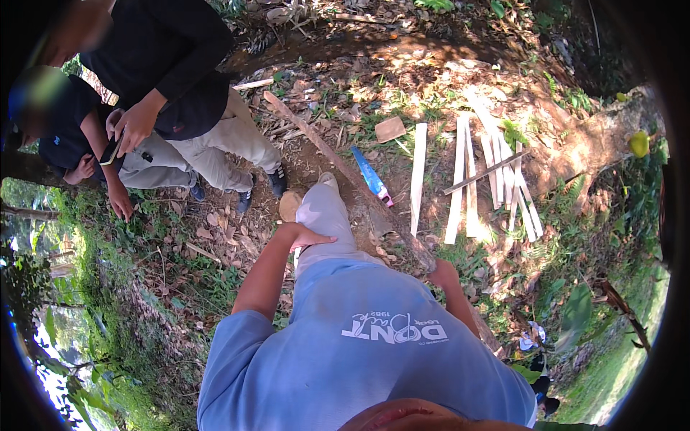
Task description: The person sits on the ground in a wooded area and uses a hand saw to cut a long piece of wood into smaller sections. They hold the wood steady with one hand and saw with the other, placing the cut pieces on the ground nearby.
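My left hand [310, 235] rests on my light-trousered leg near the knee, its thumb stretched out and nothing held in it. My right hand [444, 274] is closed round a long, bark-brown wooden pole [316, 138], partly hidden behind my arm and body. The pole slants from the upper middle down to the lower right, passing beside my leg. Just right of it, a hand saw [369, 174] with a blue blade cover and pink handle lies on the ground, apart from both hands.
Several pale wooden slats [456, 179] lie on the right, a thin dark stick [487, 171] across some. A flat wood block [390, 129] and a cut stump [290, 206] are nearby. Two people stand at upper left, one holding a phone [111, 152]. A tree trunk [611, 133] rises far right.
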`<action>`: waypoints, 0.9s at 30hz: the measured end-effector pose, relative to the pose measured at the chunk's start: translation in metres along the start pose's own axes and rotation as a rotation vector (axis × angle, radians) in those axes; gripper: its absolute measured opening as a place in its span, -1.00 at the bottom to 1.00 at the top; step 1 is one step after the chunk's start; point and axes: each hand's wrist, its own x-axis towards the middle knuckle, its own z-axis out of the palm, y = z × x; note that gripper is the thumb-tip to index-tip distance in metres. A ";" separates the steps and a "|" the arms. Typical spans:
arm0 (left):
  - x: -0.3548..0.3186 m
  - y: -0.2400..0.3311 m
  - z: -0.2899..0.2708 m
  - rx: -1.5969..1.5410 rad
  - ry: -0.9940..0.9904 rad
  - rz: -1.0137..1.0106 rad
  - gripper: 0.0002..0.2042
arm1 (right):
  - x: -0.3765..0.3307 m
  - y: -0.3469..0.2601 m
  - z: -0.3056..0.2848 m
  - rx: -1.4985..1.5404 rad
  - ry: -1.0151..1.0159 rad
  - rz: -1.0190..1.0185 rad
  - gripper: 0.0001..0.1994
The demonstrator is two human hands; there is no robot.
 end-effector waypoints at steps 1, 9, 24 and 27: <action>0.000 0.004 -0.001 0.018 0.006 0.014 0.45 | 0.001 0.002 0.000 -0.001 0.023 0.002 -0.49; 0.008 0.000 0.001 0.039 -0.023 -0.031 0.37 | -0.005 -0.014 -0.021 0.049 0.048 -0.025 -0.48; 0.074 -0.054 0.010 -0.003 -0.043 0.091 0.29 | 0.015 -0.034 -0.093 -0.301 0.082 -0.050 -0.35; 0.084 -0.064 0.015 -0.039 -0.095 0.060 0.31 | 0.014 -0.038 -0.103 -0.418 0.244 0.034 -0.41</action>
